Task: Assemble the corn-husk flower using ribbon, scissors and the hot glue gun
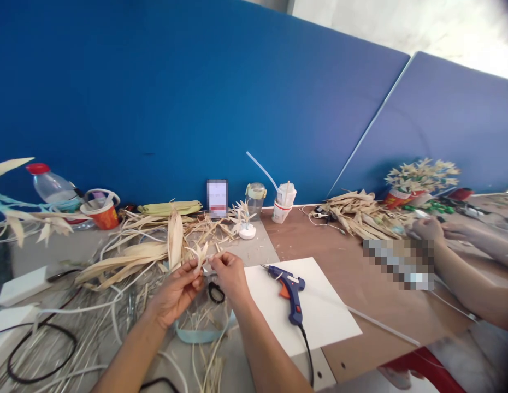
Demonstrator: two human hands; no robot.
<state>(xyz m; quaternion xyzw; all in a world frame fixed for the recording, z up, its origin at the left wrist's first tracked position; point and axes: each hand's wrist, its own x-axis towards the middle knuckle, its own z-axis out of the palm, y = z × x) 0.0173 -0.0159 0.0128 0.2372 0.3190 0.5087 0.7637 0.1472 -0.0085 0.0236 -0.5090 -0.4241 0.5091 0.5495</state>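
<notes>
While both forearms are stretched forward over the table, a small pale husk flower is held up between the two hands, in front of the heaped dried husks. Its base is pinched by the thumb and fingers of the left hand, whose palm is turned partly upward; close beside it, the right hand is held back uppermost, thumb and fingertips closed at the flower's right side, the exact grip being too small to make out.
</notes>
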